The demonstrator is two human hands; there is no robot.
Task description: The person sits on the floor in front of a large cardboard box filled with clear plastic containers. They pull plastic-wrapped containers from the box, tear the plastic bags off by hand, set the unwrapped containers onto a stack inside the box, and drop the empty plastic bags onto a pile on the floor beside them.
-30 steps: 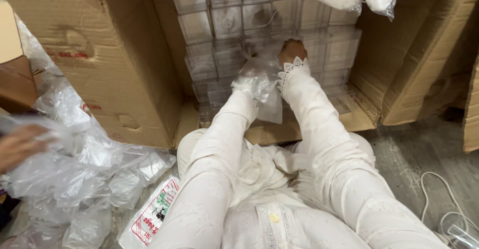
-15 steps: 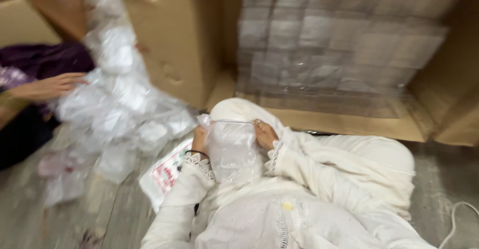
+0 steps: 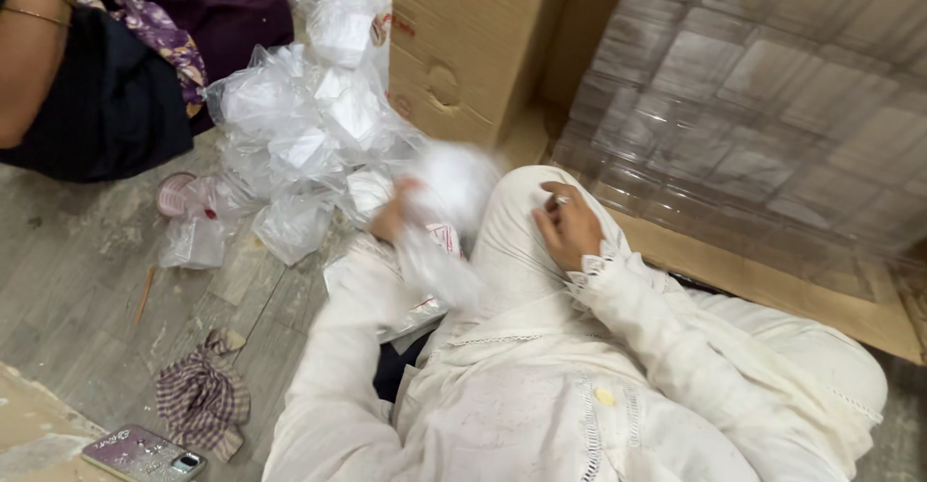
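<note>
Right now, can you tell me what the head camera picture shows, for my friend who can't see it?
A person in white clothes sits on the floor, their left hand gripping a blurred clear plastic bag while the right hand rests on their knee. A pile of plastic bags lies left, cardboard boxes stand ahead.

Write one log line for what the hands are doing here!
left hand: holds blurred clear plastic bag | right hand: rests on white-clothed knee | nearby: pile of clear plastic bags, brown cardboard box
</note>
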